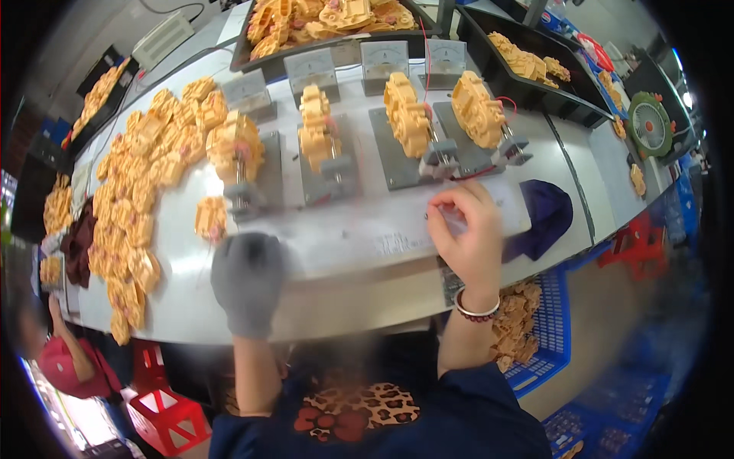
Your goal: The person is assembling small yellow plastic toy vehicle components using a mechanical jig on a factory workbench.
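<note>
My left hand [248, 283], in a grey glove and smeared by motion, is at the left end of a long white panel [329, 249]. Its fingers look bent, but the blur hides whether they hold anything. Bare and wearing bracelets, my right hand [470, 229] is over the panel's right part, thumb and forefinger tips pinched together; anything between them is too small to make out. Beyond the panel, several tan moulded plastic parts [407, 115] stand upright on grey fixtures [394, 153] with metal clamps. One loose tan part [210, 218] lies near my gloved hand.
A large heap of tan parts [126, 206] covers the left of the table [191, 306]. Meters [312, 69] and black bins [535, 84] line the back. A dark purple cloth [547, 218] lies right; a blue basket [554, 321] is below. Another person [73, 359] is at left.
</note>
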`<state>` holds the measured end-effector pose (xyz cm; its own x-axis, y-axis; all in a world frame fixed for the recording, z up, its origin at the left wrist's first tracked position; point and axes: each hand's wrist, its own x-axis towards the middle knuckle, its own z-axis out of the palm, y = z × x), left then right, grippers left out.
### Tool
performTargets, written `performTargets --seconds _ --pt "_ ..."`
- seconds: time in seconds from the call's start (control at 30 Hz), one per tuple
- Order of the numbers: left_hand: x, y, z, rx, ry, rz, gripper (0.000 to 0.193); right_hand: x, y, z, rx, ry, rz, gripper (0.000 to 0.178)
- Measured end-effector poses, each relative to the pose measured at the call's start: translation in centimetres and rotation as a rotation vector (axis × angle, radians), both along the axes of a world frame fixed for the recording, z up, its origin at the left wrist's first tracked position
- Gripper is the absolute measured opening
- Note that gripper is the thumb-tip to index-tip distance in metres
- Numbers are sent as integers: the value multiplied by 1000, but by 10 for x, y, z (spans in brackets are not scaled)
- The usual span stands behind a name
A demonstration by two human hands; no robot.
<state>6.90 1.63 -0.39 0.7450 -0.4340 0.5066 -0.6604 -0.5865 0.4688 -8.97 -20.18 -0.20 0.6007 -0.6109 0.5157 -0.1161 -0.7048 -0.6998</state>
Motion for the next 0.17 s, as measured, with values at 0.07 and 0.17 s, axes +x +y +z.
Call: performTargets --seconds 0.07,0.17 --pt "1 -3 6 -19 84 -41 10 -4 -8 -2 -28 -17 38 7" --pt "5 1 0 -71 44 -55 9 -3 -6 1 -15 8 85 5"
